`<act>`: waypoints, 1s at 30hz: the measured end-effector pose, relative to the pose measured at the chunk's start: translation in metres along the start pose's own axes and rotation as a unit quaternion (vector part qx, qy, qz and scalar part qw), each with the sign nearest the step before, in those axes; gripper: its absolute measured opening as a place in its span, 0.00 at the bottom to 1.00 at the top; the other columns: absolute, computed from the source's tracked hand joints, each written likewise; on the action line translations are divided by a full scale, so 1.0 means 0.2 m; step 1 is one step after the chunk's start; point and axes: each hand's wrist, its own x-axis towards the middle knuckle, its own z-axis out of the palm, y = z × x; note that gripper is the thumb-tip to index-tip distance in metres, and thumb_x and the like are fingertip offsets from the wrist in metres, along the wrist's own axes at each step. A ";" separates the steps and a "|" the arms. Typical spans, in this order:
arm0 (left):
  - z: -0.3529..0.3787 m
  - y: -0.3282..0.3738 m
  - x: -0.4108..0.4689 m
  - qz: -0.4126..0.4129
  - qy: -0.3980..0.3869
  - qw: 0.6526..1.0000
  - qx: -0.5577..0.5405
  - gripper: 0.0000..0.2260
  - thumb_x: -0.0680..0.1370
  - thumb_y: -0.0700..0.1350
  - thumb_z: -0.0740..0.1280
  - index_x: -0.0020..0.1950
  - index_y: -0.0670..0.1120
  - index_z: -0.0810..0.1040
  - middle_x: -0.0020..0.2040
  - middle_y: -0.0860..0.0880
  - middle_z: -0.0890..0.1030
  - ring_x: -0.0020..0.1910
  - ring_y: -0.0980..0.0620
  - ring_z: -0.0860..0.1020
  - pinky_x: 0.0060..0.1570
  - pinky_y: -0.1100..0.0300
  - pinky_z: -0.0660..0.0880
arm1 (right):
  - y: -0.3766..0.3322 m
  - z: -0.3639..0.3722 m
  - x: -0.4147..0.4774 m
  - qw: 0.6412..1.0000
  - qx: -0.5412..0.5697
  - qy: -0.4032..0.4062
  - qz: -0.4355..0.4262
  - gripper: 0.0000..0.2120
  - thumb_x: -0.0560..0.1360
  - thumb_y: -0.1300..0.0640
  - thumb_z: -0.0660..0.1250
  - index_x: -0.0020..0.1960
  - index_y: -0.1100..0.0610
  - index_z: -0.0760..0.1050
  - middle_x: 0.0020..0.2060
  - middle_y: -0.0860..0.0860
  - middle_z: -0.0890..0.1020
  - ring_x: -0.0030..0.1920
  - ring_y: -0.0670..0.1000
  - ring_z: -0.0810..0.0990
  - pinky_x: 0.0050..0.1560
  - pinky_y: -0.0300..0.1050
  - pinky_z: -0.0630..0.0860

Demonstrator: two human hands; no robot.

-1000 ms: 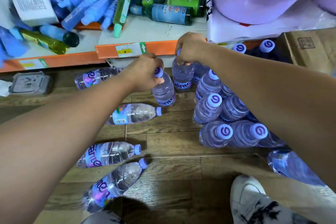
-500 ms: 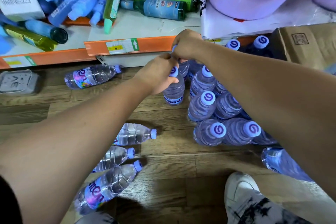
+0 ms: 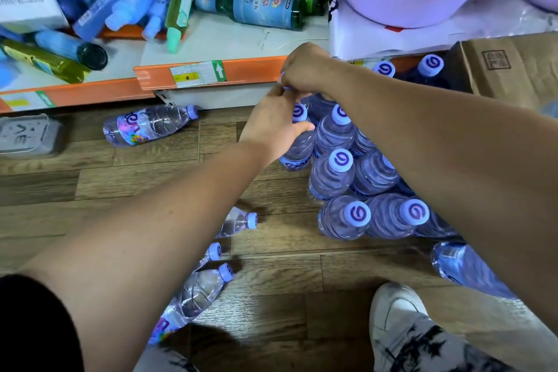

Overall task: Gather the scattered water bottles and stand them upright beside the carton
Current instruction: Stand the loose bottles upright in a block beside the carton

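Soft, even light is falling from above, keeping the wooden floor and the white shelf fairly bright. A dark shadow is pooling on the floor at the near edge. Small glints are showing on the lying water bottles. The wide lens is bowing the orange shelf edge and stretching the forearms; the far left corner is looking slightly soft.

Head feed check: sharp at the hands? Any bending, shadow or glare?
Head view: left hand and right hand sharp, cap logos on the upright bottles readable. Head view: the wide lens slants the orange shelf edge and swells the forearms. Head view: soft even light, dark shadow on the floor at bottom, no harsh glare.
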 end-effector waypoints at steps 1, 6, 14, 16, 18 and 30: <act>-0.01 0.00 -0.01 -0.003 -0.006 1.000 -0.005 0.26 0.73 0.49 0.72 0.70 0.49 0.70 0.67 0.45 0.72 0.64 0.45 0.74 0.65 0.55 0.70 | 0.00 0.00 -0.01 1.000 -0.017 0.000 -0.001 0.15 0.74 0.60 0.64 0.60 0.62 0.78 0.45 0.56 0.78 0.45 0.52 0.74 0.43 0.41 0.71; -0.04 -0.03 -0.03 -0.033 -0.077 0.995 0.049 0.31 0.72 0.49 0.72 0.72 0.44 0.65 0.66 0.43 0.70 0.64 0.44 0.73 0.64 0.54 0.69 | 0.00 0.01 -0.03 0.996 -0.088 0.016 -0.022 0.04 0.74 0.59 0.64 0.45 0.61 0.74 0.43 0.59 0.77 0.44 0.56 0.76 0.34 0.39 0.70; 0.00 -0.09 -0.09 -0.073 -0.094 0.992 0.051 0.25 0.74 0.49 0.70 0.67 0.41 0.67 0.60 0.41 0.78 0.60 0.42 0.76 0.55 0.52 0.73 | -0.03 0.06 -0.14 0.979 -0.180 0.075 -0.067 0.23 0.77 0.50 0.62 0.68 0.62 0.66 0.65 0.61 0.68 0.65 0.62 0.69 0.58 0.53 0.72; -0.01 -0.11 -0.10 -0.078 -0.124 0.987 0.063 0.28 0.74 0.49 0.70 0.70 0.41 0.64 0.64 0.40 0.75 0.64 0.41 0.73 0.59 0.50 0.72 | -0.07 0.06 -0.18 0.971 -0.190 0.109 -0.095 0.22 0.78 0.52 0.62 0.68 0.61 0.66 0.66 0.60 0.67 0.66 0.61 0.67 0.60 0.54 0.71; -0.03 -0.16 -0.12 -0.085 -0.150 0.980 0.095 0.30 0.75 0.50 0.70 0.71 0.41 0.63 0.67 0.39 0.72 0.67 0.41 0.71 0.62 0.49 0.70 | -0.12 0.08 -0.21 0.969 -0.180 0.117 -0.126 0.21 0.78 0.54 0.61 0.68 0.61 0.66 0.66 0.60 0.67 0.67 0.60 0.66 0.62 0.54 0.70; -0.18 -0.81 -0.28 -0.166 -0.252 0.933 0.197 0.40 0.79 0.58 0.59 0.77 0.45 0.36 0.79 0.48 0.38 0.78 0.46 0.43 0.76 0.48 0.45 | -0.22 0.56 -0.14 0.946 -0.254 -0.132 -0.155 0.40 0.77 0.45 0.62 0.77 0.64 0.46 0.78 0.58 0.45 0.78 0.57 0.44 0.78 0.54 0.52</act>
